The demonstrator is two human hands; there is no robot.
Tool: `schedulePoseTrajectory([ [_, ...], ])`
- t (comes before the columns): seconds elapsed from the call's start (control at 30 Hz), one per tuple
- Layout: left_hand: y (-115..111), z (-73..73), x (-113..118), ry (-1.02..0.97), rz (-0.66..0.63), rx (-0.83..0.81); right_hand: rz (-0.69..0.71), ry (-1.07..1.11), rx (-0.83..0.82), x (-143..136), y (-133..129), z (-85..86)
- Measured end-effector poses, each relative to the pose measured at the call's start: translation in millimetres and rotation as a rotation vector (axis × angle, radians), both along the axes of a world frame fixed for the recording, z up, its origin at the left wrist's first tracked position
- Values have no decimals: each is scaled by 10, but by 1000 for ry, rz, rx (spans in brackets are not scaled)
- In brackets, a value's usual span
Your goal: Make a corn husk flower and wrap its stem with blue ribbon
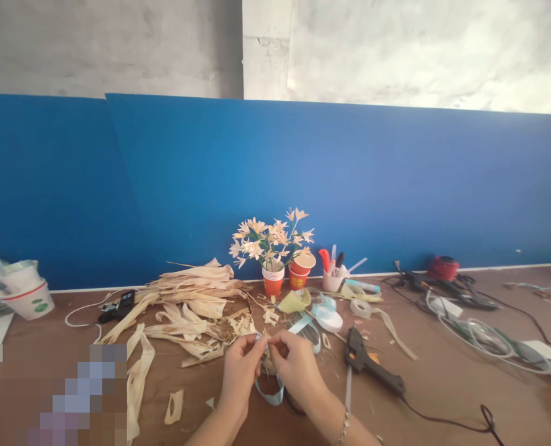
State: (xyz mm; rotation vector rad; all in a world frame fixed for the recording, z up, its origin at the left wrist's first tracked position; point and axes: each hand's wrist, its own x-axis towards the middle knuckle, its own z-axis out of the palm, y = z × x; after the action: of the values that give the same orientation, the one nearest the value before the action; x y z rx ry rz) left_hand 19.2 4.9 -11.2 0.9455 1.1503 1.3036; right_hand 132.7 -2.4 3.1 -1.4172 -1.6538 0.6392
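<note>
My left hand (pixel 243 370) and my right hand (pixel 298 364) meet over the near middle of the table, fingertips almost touching. Both are closed in a pinch on a light blue ribbon (pixel 271 397), which hangs in a loop below them. A small pale piece behind the fingers is mostly hidden, so I cannot tell what it is. Just beyond the hands lies a roll of light blue ribbon (pixel 328 319) with a loose end. To the left are dried corn husks (pixel 196 310). A black glue gun (pixel 372 362) rests to the right of my right hand.
Husk flowers (pixel 270 238) stand in a red paper cup (pixel 273 284) near the blue partition (pixel 349 179). A pen cup (pixel 332 282) and a tape roll (pixel 361 308) sit beside them. Cables (pixel 484 341) spread at right; a white cup (pixel 28 300) stands far left.
</note>
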Motion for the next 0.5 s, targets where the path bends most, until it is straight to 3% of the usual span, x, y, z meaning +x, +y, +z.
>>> schedulePoseTrajectory([
  [0.1,-1,-6,-11,29,52,28,6,96,-45,-46,15,-49],
  [0.2,10,-29,-31,54,40,70,72,373,-265,-61,64,-95],
  [0.33,23,-14,-55,45,-46,73,245,681,-511,27,121,-74],
  [0.5,33,42,-75,25,-173,13,378,845,-648,161,135,-28],
])
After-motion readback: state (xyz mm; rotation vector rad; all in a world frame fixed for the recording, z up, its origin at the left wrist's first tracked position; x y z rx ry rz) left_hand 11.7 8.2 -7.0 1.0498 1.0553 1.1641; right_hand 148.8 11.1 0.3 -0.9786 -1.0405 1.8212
